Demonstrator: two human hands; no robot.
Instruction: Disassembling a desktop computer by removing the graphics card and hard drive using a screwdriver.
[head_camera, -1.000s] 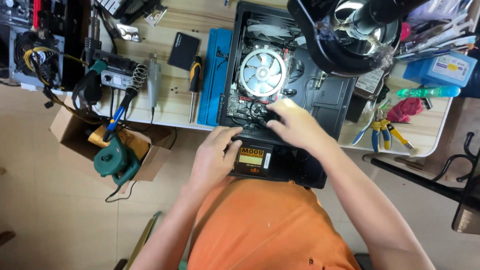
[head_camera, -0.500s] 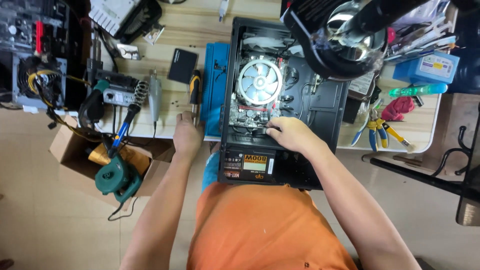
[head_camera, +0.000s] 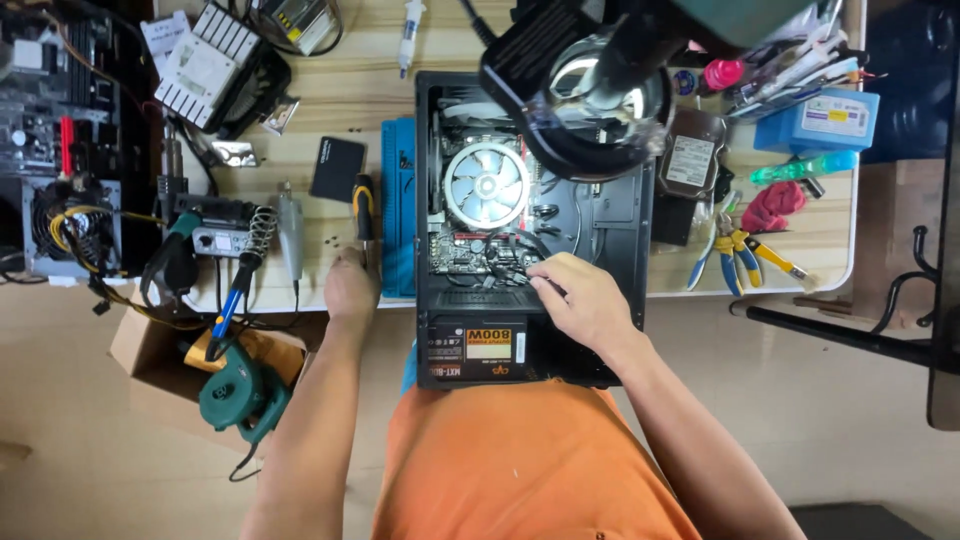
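Reaching toward twelve o'clock, the left hand (head_camera: 350, 288) has its fingers closing around the screwdriver (head_camera: 364, 208), whose long axis runs twelve-to-six on the tabletop (head_camera: 340, 110); the right hand (head_camera: 585, 300) pinches cables (head_camera: 510, 262) inside the computer case (head_camera: 530, 200).

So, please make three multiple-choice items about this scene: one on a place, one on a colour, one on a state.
1. Where is the right hand?
A. inside the open computer case, on its cables
B. on the pliers
C. on the blower

2. What colour are the pliers' handles?
A. red
B. yellow and blue
C. white

3. The left hand is
A. flat on the floor
B. in the cardboard box
C. at the screwdriver on the table edge

Answers: 1 A, the fingers reach below the cooler fan; 2 B, both colours show; 3 C, the hand meets the screwdriver's tip.
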